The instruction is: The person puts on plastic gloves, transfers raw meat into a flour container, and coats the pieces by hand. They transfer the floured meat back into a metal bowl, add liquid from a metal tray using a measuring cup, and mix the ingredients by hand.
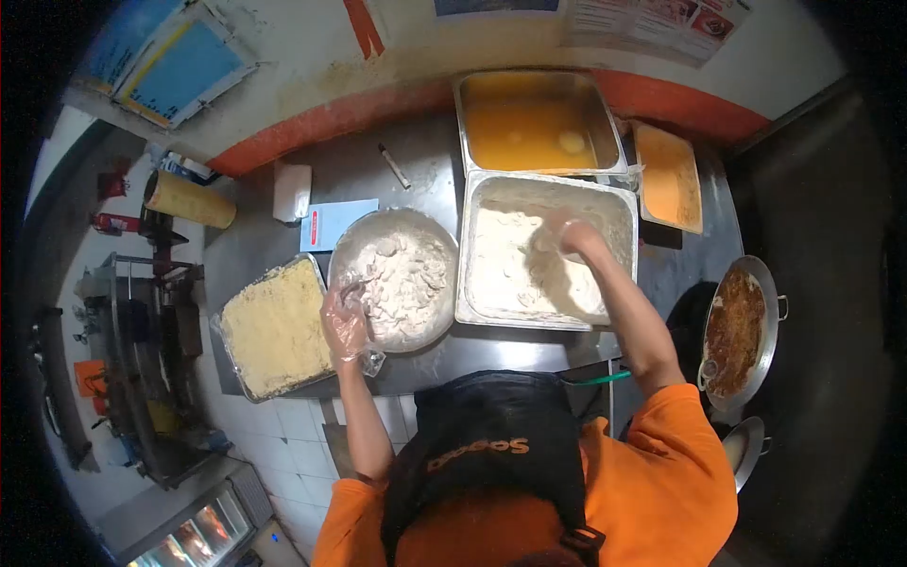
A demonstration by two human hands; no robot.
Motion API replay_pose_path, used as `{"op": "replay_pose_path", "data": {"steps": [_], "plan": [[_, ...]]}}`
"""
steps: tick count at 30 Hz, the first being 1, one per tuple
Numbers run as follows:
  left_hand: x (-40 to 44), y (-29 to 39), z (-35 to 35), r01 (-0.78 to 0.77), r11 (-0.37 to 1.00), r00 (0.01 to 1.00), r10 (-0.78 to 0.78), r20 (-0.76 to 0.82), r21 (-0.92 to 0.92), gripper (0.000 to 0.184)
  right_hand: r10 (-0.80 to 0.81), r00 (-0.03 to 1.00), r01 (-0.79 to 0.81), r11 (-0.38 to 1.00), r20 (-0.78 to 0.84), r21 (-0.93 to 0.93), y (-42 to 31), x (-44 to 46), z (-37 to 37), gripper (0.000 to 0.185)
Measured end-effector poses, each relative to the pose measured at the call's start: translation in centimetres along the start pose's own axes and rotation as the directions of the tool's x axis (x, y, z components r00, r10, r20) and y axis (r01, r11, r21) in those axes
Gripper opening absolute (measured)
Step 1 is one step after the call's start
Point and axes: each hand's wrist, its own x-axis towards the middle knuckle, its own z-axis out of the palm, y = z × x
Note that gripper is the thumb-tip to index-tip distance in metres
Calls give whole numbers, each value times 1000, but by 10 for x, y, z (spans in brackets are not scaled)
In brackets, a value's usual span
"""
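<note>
My left hand (pixel 346 326), in a clear plastic glove, grips the left rim of a round metal bowl (pixel 441 333). Pieces coated in white flour (pixel 406 283) fill the bowl. To the right stands a rectangular metal tray (pixel 460 248) of white flour (pixel 505 255). Over that flour is my right hand (pixel 569 236), smeared by motion; its fingers cannot be made out. A tray of pale yellow crumbs (pixel 274 331) lies left of the bowl, close beside my left hand.
Behind the flour stands a deep metal pan of orange-yellow liquid (pixel 529 132), with a smaller orange-filled tray (pixel 668 175) beside it. A wide pan of brown food (pixel 737 331) is at far right. A blue box (pixel 337 224) and a marker (pixel 394 166) lie near the wall.
</note>
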Motion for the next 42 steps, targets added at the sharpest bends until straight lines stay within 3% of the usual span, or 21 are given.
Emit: {"op": "replay_pose_path", "data": {"steps": [3, 5, 6, 7, 9, 10, 11, 13, 14, 16, 20, 23, 26, 29, 31, 32, 34, 35, 38, 39, 42], "plan": [[-5, 63, 32, -172, 973, 983, 178, -30, 152, 33, 62, 987, -85, 985, -150, -148, -9, -18, 23, 60], [4, 89, 68, -289, 957, 947, 286, 148, -5, 32, -100, 986, 65, 968, -135, -242, 0, -4, 61, 62], [12, 112, 88, -456, 877, 845, 480, 237, -148, 36, -269, 962, 247, 923, -36, -295, 10, 6, 83, 60], [15, 100, 117, -565, 824, 767, 541, 344, -37, 36, -436, 899, 418, 841, 26, -345, -5, -17, 64, 43], [17, 76, 182, -397, 894, 618, 428, 659, -209, 29, -337, 925, 374, 887, 176, -270, -9, -37, 53, 39], [16, 84, 205, -612, 787, 396, 392, 830, -79, 24, -290, 924, 349, 905, 248, -243, -7, -41, 49, 37], [6, 77, 234, -637, 748, 319, 37, 947, 185, 24, -432, 884, 463, 860, 178, -213, 3, -47, 52, 35], [-15, 64, 268, -742, 648, 200, -33, 979, 174, 23, -674, 739, 666, 725, 21, -174, 24, -62, 68, 33], [-24, 29, 290, -636, 758, 377, 138, 916, 147, 21, -584, 811, 582, 803, 22, -133, 19, -71, 64, 33], [-25, 29, 299, -716, 669, 334, 78, 939, 199, 21, -376, 926, 377, 925, 30, -38, -2, -92, 49, 34], [-16, 61, 279, -705, 629, 362, -77, 929, 327, 19, -310, 933, 337, 931, 182, -138, -13, -75, 31, 34], [-3, 62, 269, -664, 642, 437, -84, 895, 384, 17, -490, 850, 487, 871, -195, -62, 28, -16, 56, 27], [2, 72, 250, -633, 659, 468, -94, 879, 407, 17, -246, 913, 210, 967, -326, -143, 11, -4, 25, 25], [5, 56, 251, -703, 606, 413, -76, 907, 371, 19, -260, 953, 205, 932, -157, -298, -9, 29, 23, 26], [1, 47, 256, -772, 571, 324, -26, 946, 280, 20, -451, 888, 345, 779, -85, -523, -16, 41, 37, 25], [-3, 45, 258, -723, 617, 384, -15, 923, 311, 20, -532, 846, 403, 675, -30, -618, -17, 46, 44, 25], [-12, 44, 262, -615, 705, 493, -6, 870, 353, 20, -417, 908, 365, 840, -45, -402, -24, 50, 44, 29], [-8, 37, 268, -712, 621, 406, -15, 914, 327, 19, -351, 935, 327, 902, -40, -281, -28, 50, 45, 32], [-1, 62, 254, -777, 597, 328, 113, 938, 200, 17, -448, 884, 414, 883, -131, -221, -38, 58, 67, 34], [1, 59, 254, -770, 607, 331, 119, 936, 195, 17, -572, 787, 455, 792, -232, -407, -52, 35, 56, 27], [5, 47, 263, -728, 663, 320, 101, 942, 176, 16, -568, 819, 500, 774, -80, -388, -34, 66, 70, 20]]}}
